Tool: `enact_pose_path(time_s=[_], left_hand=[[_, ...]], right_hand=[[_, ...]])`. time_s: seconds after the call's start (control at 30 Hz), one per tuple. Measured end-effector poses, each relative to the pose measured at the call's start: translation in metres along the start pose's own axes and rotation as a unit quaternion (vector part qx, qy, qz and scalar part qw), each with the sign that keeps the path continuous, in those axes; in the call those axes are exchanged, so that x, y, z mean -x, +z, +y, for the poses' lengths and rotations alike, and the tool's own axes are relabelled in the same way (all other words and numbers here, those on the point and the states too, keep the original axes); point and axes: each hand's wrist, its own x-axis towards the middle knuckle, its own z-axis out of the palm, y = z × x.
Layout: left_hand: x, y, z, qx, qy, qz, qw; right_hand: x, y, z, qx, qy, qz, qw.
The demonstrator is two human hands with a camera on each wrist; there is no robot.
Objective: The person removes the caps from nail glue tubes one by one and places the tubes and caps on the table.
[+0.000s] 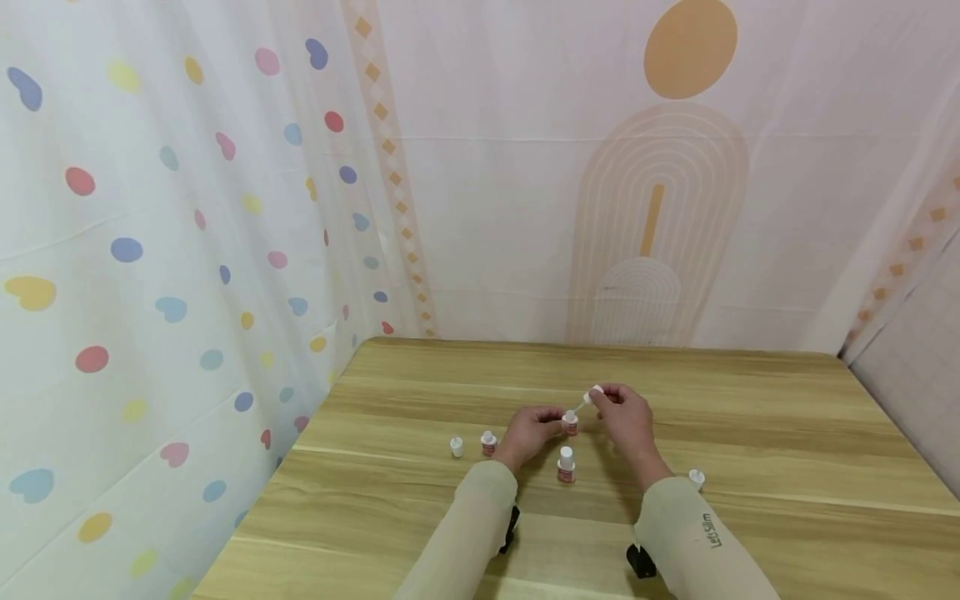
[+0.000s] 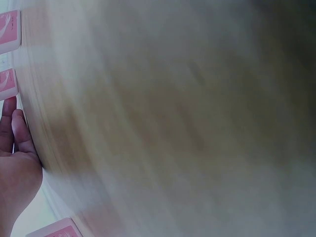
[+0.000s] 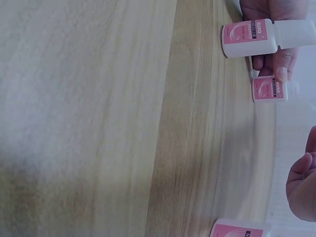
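In the head view my left hand (image 1: 534, 435) holds a small nail glue bottle (image 1: 571, 427), white with a pink label, upright on the table. My right hand (image 1: 627, 415) pinches a white brush cap (image 1: 593, 394) above and right of it, its thin brush slanting down to the bottle's mouth. Nearer me stands a capped nail glue bottle (image 1: 566, 468). An uncapped bottle (image 1: 489, 443) is left of my left hand, with a white cap (image 1: 457, 447) beside it. In the right wrist view, my left thumb rests against the held bottle (image 3: 269, 89); the brush cap is out of frame.
Beside my right sleeve is another white-topped bottle (image 1: 697, 478), partly hidden by the sleeve; its pink label shows in the right wrist view. The wooden table (image 1: 360, 500) reaches back to a patterned curtain (image 1: 487, 208), with a dotted curtain (image 1: 172, 208) along the left.
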Motion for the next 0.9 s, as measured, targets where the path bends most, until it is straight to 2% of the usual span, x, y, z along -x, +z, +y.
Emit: enact_pose_path(time_s=[0.53, 0.9], left_hand=[[-0.0010, 0.0007, 0.0000, -0.007, 0.006, 0.002, 1.0000], [-0.0027, 0.0001, -0.0032, 0.000, 0.015, -0.004, 0.9999]], right_hand=[[-0.0015, 0.0038, 0.0019, -0.042, -0.005, 0.025, 0.9988], [-0.0013, 0.0026, 0.0030, -0.032, -0.004, 0.019, 0.9993]])
